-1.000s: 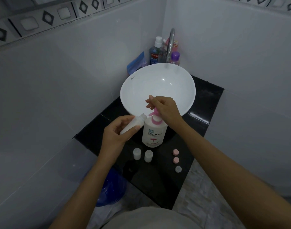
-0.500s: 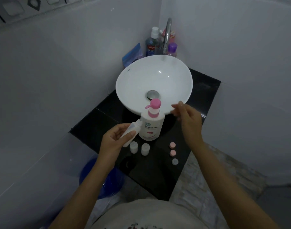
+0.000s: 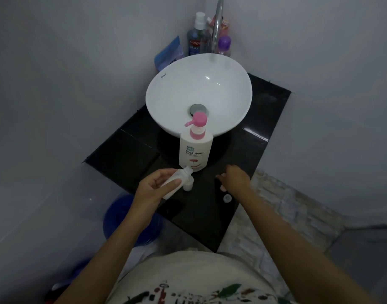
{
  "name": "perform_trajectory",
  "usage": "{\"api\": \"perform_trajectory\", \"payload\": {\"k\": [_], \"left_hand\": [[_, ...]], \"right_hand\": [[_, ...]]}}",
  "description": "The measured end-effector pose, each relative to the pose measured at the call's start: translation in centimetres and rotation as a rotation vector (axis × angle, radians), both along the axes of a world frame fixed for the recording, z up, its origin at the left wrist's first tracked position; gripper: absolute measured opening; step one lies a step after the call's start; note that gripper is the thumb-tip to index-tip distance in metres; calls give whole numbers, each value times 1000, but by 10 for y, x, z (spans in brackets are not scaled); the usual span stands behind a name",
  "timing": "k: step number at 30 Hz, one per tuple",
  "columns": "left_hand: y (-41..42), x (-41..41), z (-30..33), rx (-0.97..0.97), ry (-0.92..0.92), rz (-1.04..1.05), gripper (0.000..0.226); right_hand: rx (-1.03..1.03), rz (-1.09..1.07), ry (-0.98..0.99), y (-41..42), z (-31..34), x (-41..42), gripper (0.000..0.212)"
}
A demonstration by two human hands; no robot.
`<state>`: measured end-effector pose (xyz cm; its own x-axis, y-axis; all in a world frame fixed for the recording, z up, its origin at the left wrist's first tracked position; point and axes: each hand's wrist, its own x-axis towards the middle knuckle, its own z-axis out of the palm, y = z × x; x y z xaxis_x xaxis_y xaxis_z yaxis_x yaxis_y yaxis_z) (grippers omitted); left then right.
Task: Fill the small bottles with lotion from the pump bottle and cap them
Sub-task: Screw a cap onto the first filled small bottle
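Centre of frame: the pump bottle (image 3: 195, 150) stands upright on the black counter (image 3: 260, 119), just in front of the white basin (image 3: 166, 88). Lower centre-left: the left hand (image 3: 152, 189) grips a tilted, uncapped small bottle (image 3: 177, 181); another small bottle (image 3: 187, 185) stands partly hidden behind it. Lower centre-right: the right hand (image 3: 235, 179) reaches down over the caps, its grasp indeterminate; a pale cap (image 3: 227, 197) lies beside its wrist.

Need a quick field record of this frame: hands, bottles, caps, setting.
left hand: holds small bottle, uncapped, tilted
right hand: low over the caps, fingers spread, holds nothing
pump bottle: upright on counter, in front of sink
other small bottle: on counter, partly hidden
white cap: loose on counter by right wrist
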<state>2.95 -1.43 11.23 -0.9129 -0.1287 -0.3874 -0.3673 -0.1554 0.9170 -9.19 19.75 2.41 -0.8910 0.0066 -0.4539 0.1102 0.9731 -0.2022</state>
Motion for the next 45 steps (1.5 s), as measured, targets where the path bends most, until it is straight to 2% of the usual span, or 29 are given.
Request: {"api": "perform_trajectory", "payload": {"k": [5,7,9,13,17,20,27,32,36,39,42,43,45], "left_hand": [[1,2,3,-14,0,5,24],[1,4,5,-11,9,5,30],[0,5,8,-7,26,3,32],[0,5,12,-8,57,-11,33],[5,4,17,-22,82,-67,28],[9,4,20,-55,100,-112,24],[19,7,28,-63,126,-162,35],[21,10,32,-78,156,-156,36],[21,12,34,-91,173,-172,25],[21,14,37,-89,183,-167,22],[22,16,38,-85,192,-166,29],[23,17,38,-91,192,-171,31],[24,18,38,-82,185,-171,30]], "right_hand": [[-80,-39,-34,4,4,-3,19],[-256,-109,61,4,18,1,12],[-529,-199,128,1,42,11,13],[-1064,-194,1,-3,104,41,23],[-1212,-104,-38,-6,133,65,25],[-1223,-83,-7,-5,138,74,26],[-1123,36,54,4,146,82,28],[-983,9,55,1,150,89,13],[-864,-54,70,-4,147,94,37],[-952,33,1,4,153,94,17],[-976,88,21,7,153,96,10],[-931,64,40,4,153,98,11],[-819,18,83,-1,153,100,30]]}}
